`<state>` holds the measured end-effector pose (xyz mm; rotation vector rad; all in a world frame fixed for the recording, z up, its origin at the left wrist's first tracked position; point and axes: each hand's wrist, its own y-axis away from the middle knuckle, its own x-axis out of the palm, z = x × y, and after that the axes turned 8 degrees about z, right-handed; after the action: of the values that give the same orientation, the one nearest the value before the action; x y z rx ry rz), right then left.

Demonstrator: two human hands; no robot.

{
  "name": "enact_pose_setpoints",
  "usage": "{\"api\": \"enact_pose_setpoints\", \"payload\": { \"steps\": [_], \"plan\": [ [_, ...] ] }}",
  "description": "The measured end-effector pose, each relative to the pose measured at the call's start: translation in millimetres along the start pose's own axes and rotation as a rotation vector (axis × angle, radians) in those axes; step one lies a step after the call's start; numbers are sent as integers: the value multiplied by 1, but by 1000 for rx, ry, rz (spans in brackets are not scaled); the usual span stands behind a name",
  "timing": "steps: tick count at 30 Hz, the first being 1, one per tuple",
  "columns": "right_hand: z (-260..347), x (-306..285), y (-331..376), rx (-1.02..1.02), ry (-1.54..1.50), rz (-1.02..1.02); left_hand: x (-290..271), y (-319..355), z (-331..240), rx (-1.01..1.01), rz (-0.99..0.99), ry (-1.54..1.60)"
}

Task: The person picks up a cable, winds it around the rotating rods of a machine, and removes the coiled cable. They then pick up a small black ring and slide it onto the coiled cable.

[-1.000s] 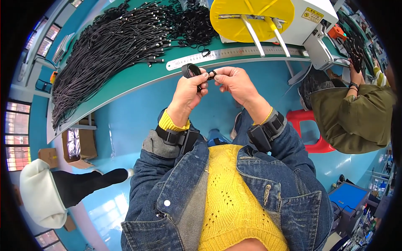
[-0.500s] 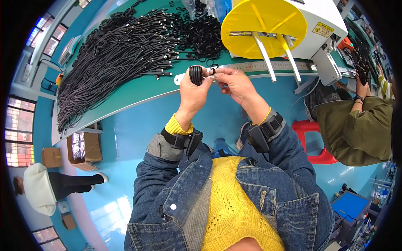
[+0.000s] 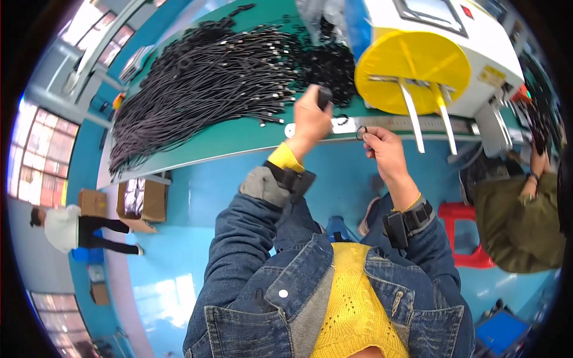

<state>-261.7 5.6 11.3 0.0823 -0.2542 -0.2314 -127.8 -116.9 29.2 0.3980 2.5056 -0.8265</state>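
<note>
Over the near edge of the bench, my left hand [image 3: 311,122] is closed round a coiled black cable [image 3: 324,99], of which only one end of the bundle shows past my fingers. The hand is somewhat blurred. My right hand [image 3: 387,150] pinches a small black ring [image 3: 361,132] between thumb and forefinger, just in front of a metal ruler [image 3: 394,123]. Another dark loop [image 3: 342,119] lies by the ruler's left end, between the hands. Beyond my left hand spreads a heap of loose black rings [image 3: 328,68].
A large pile of black cables [image 3: 209,89] covers the left of the green bench [image 3: 179,158]. At right stands a white machine [image 3: 489,42] with a yellow disc [image 3: 412,59] and two protruding rods. A co-worker in an olive jacket [image 3: 519,221] sits near a red stool [image 3: 456,235].
My hands have parted. The left has moved forward with the coiled cable, toward the ring heap; the right has drawn away to the right with a small ring. The view has shifted.
</note>
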Motion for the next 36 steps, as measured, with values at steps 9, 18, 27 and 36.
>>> {"api": "enact_pose_setpoints", "payload": {
  "steps": [9, 18, 27, 36],
  "plan": [
    [0, -32, 38, 41, -22, -39, -24, -32, 25, -90, 330, -137],
    [11, -14, 69, 19, -86, 63, -13, 67, -57, -493, 594, 867],
    [-3, -13, 100, 79, 7, 204, 1, 116, -51, -593, 475, 1018],
    [-10, -23, 127, -29, -162, 405, 6, 131, -58, -741, 830, 1274]
  ]
}}
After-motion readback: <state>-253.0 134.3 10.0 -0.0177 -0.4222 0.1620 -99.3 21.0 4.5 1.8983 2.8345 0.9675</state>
